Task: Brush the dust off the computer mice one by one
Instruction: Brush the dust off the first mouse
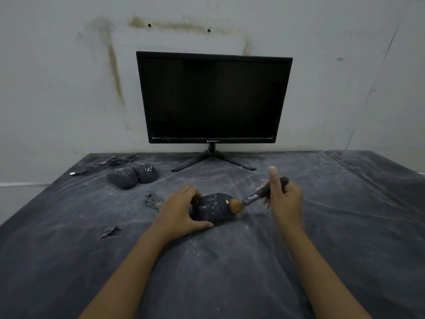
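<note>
Your left hand (pixel 181 212) is curled around the mouse (pixel 211 209), with the fingers over its far side and the thumb at the near edge, and it holds the mouse down on the worktop (pixel 230 272). Your right hand (pixel 284 199) grips the black handle of the brush (pixel 253 198), thumb pointing up. The orange bristles touch the right end of the mouse. This hand is a little blurred.

The mouse lies in the middle of the worktop, in front of the monitor (pixel 213 97), and white dust specks cover its top. I judge it is light and hard, with smooth plastic, so it can slide under the brush if you do not hold it. Take it low by the two sides, to leave the top free for the bristles. A thin coiled cable (pixel 153 201) lies just beside your left hand; I think it belongs to this mouse and may drag.

A second mouse (pixel 123 178) and a third mouse (pixel 146 172) sit at the back left, touching one another, both dusty and, I judge, not yet brushed
</note>
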